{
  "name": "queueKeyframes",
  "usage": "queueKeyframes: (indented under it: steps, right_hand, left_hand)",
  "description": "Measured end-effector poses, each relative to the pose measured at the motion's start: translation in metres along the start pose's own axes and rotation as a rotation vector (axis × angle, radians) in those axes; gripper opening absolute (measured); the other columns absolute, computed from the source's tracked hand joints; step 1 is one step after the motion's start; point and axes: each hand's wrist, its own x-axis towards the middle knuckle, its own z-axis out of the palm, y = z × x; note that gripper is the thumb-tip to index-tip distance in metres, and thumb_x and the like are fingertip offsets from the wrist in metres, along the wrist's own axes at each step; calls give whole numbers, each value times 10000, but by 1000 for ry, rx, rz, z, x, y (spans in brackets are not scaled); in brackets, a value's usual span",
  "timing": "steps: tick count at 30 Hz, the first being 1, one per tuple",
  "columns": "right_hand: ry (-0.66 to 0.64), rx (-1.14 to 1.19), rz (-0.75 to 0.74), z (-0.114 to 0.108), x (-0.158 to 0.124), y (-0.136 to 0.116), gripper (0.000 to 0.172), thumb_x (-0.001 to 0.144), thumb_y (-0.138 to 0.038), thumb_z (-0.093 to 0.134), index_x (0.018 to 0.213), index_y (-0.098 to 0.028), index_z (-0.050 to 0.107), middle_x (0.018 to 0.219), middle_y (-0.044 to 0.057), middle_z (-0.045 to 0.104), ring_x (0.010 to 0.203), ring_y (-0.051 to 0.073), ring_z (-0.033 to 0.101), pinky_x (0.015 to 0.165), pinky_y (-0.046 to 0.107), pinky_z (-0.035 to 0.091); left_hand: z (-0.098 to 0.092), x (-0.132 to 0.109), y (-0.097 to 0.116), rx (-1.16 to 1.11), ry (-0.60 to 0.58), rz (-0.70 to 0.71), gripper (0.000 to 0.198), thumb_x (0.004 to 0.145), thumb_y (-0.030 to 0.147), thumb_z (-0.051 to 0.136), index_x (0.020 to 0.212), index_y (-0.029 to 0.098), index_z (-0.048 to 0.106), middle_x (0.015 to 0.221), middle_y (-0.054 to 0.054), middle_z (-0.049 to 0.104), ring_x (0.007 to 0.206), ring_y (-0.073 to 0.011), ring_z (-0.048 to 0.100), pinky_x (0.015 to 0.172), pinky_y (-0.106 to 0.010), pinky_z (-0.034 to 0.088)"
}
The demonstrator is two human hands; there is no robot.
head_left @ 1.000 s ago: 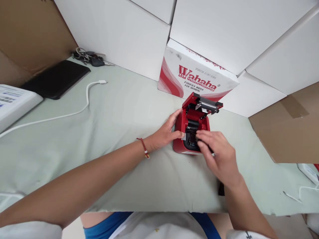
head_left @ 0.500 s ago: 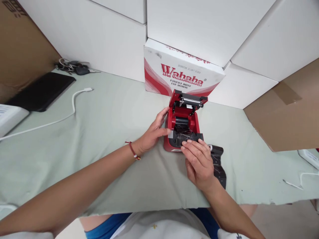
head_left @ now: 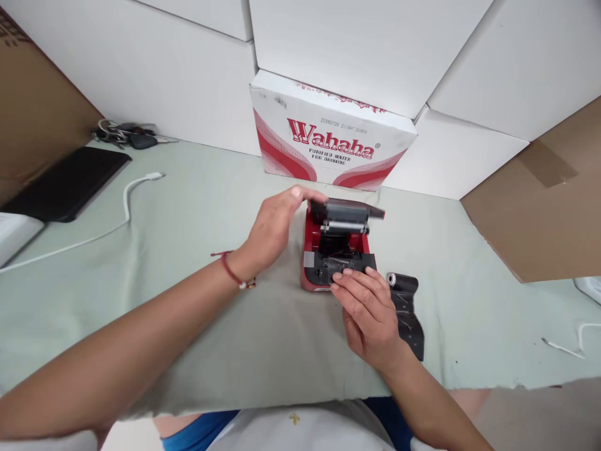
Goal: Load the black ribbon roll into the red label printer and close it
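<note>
A small red printer (head_left: 308, 241) with a black inside stands on the cloth, its lid (head_left: 347, 210) tilted partly down over the bay and blurred by motion. My left hand (head_left: 270, 232) grips the lid's left corner, fingers reaching behind it. Black, shiny film (head_left: 339, 265) runs out of the bay across the printer's front ledge. My right hand (head_left: 369, 307) holds this film at the front, fingers pressed together over it; its thumb is mostly hidden. Beside that hand, to the right, lies a partly unrolled black film roll (head_left: 404, 285) with a white core.
A white and red water carton (head_left: 328, 134) stands behind the printer, against white boxes (head_left: 357, 50). On the left are keys (head_left: 126, 133), a black phone-like slab (head_left: 70, 181) and a white cable (head_left: 124, 207). Brown cardboard (head_left: 539, 207) borders the right side.
My left hand has moved from the printer's left side up to the lid, which has swung downward toward me. My right hand has stayed at the front ledge. The view has shifted slightly.
</note>
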Motion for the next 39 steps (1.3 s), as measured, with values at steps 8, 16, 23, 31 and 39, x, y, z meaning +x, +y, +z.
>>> queueKeyframes:
  steps: [8,16,23,31,39]
  right_hand:
    - [-37,18,12,-5,0,-2,579,983,-16,549,1504,-241,663,1303,63,859,1355,204,756,1301,432,469]
    - [-46,22,-2,-4,-4,0,566,988,-5,559,1502,-217,665,1318,84,854,1394,203,723,1304,432,451]
    - [-23,0,-50,-4,-2,6,496,1023,-12,556,1460,-209,680,1346,106,839,1379,225,725,1256,461,497]
    - [9,-11,-88,-1,-1,9,461,1032,-10,560,1435,-201,678,1346,126,834,1336,256,743,1195,488,535]
    - [31,-1,-98,2,0,12,489,1030,-10,554,1451,-225,680,1336,107,839,1333,245,747,1171,475,545]
  left_hand:
    - [-7,-45,-26,238,-143,342,471,1164,496,420,1204,335,861,1287,-55,878,1296,-320,788,1200,-588,497]
    - [-6,-41,-40,283,-203,444,292,1084,416,559,1232,304,785,1290,-95,863,1294,-334,777,1148,-580,521]
    - [-5,-48,-57,306,-147,408,533,1103,595,520,1535,285,562,1678,-165,588,1649,-377,467,1381,-671,319]
    - [-10,-39,-72,253,-212,336,865,1080,701,535,1794,290,271,1872,-161,317,1749,-382,299,1448,-589,234]
    - [-9,-34,-78,253,-215,358,906,1070,723,525,1811,279,252,1887,-156,294,1753,-411,276,1452,-610,202]
